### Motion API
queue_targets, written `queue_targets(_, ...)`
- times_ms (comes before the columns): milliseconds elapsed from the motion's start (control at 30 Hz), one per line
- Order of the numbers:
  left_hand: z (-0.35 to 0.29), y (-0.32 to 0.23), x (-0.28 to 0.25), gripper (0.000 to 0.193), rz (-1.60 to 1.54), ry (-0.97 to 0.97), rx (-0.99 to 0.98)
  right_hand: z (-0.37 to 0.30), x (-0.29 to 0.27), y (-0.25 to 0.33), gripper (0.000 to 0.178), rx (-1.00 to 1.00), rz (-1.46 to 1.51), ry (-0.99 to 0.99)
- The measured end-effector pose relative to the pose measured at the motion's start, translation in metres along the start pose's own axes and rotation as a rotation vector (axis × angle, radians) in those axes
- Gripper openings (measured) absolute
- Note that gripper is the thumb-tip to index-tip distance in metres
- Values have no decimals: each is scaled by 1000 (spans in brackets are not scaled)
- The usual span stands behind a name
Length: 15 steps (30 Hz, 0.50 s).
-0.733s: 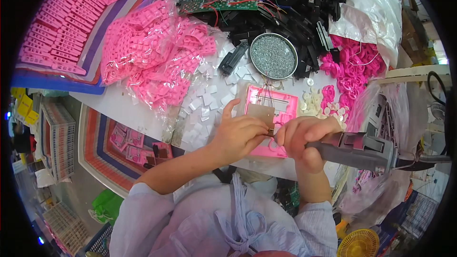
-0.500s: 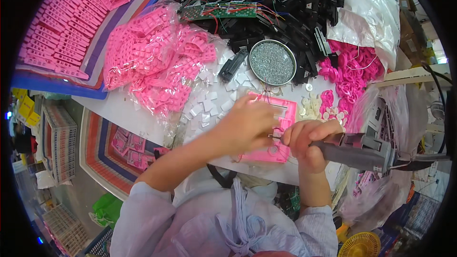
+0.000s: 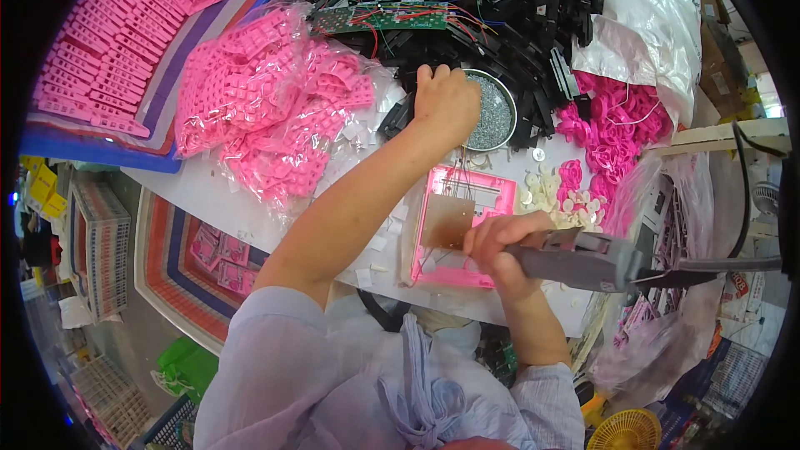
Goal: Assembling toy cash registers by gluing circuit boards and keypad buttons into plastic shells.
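Note:
My right hand (image 3: 510,252) is wrapped round a grey electric screwdriver (image 3: 579,260), its front end over the right side of a pink plastic casing (image 3: 457,277). A brown circuit board (image 3: 448,223) lies in the casing, with thin wires running from its top edge. My left hand (image 3: 448,107) is stretched out to the left rim of a round metal tin of small screws (image 3: 493,112), beside the pile of black plastic parts (image 3: 517,25). Its fingers are curled, and whatever they hold is hidden.
Bagged pink parts (image 3: 258,100) lie at the left of the table. Green circuit boards with wires (image 3: 383,17) rest at the back. Cream discs (image 3: 558,200) and pink rubbery strips (image 3: 617,133) are on the right. A crate of pink panels (image 3: 108,58) stands far left.
My left hand has moved from the casing up to the tin, uncovering the brown board. The screwdriver in my right hand has shifted slightly left.

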State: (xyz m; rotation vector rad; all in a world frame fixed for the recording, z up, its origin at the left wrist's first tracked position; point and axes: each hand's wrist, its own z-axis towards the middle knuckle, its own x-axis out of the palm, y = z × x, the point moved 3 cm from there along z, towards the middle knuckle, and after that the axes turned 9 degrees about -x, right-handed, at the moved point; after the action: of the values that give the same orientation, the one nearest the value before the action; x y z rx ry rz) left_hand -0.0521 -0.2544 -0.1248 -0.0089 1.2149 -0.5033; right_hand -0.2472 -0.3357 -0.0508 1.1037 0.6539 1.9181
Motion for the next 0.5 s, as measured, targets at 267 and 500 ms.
queue_targets(267,-25,-7,-76,23,-412,-33,-5,-5,7,-14,26,41,-66,21)
queue_targets(500,-108,17,-126,14,-607,77,48,3,18,-15,21,-46,-242,182)
